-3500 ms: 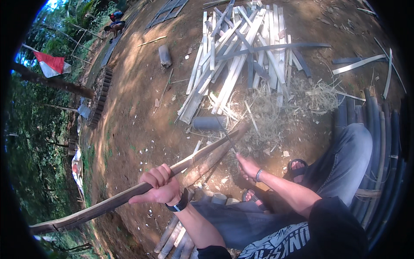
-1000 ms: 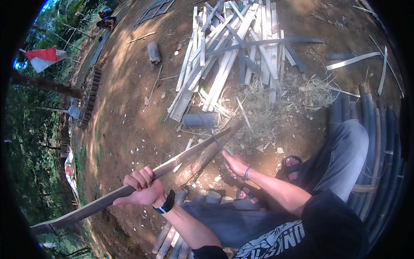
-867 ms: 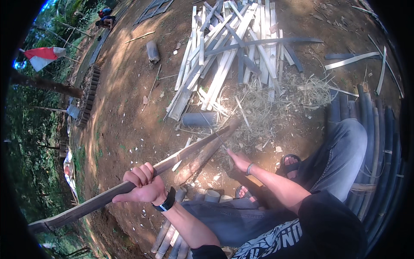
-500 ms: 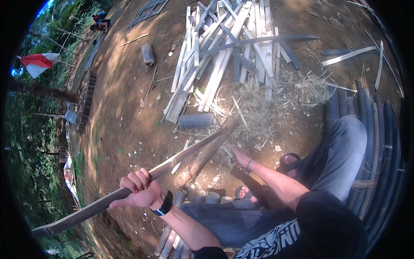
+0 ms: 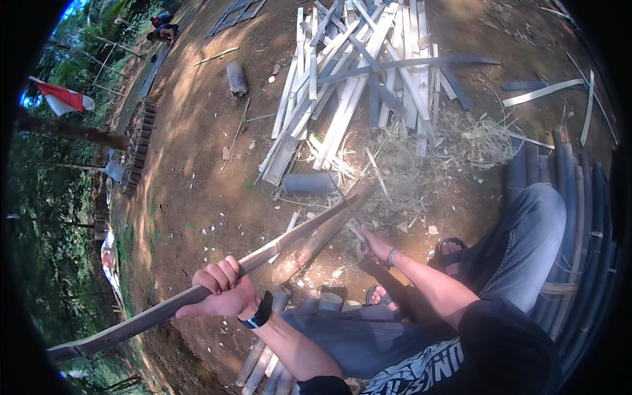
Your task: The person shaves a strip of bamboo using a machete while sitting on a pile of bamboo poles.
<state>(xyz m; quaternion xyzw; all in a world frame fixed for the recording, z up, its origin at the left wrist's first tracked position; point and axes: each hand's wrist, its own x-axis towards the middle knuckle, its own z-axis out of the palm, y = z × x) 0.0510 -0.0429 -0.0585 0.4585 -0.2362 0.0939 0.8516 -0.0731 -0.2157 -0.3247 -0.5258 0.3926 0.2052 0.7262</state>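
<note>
My left hand [image 5: 227,289], a black band on its wrist, is closed around a long split bamboo strip [image 5: 296,236]. The strip runs slantwise from the lower left up toward the middle, its far end over a brown log [image 5: 309,253] on the ground. My right hand [image 5: 376,245] grips a knife, its handle mostly hidden in the fingers. The knife's thin dark blade [image 5: 343,197] points up and left, crossing the strip near its far end. Pale curled shavings [image 5: 395,171] lie just beyond the blade.
A large heap of split bamboo strips [image 5: 355,85] lies ahead. A short dark bamboo piece [image 5: 309,184] rests before it, another bamboo section [image 5: 236,79] farther left. Bamboo poles [image 5: 573,217] form a seat at right. A person [image 5: 164,31] crouches far left, beyond a red-and-white flag [image 5: 62,97].
My right hand has tilted the knife, so its blade now shows raised across the strip. The whole view has shifted slightly; my left hand keeps its grip.
</note>
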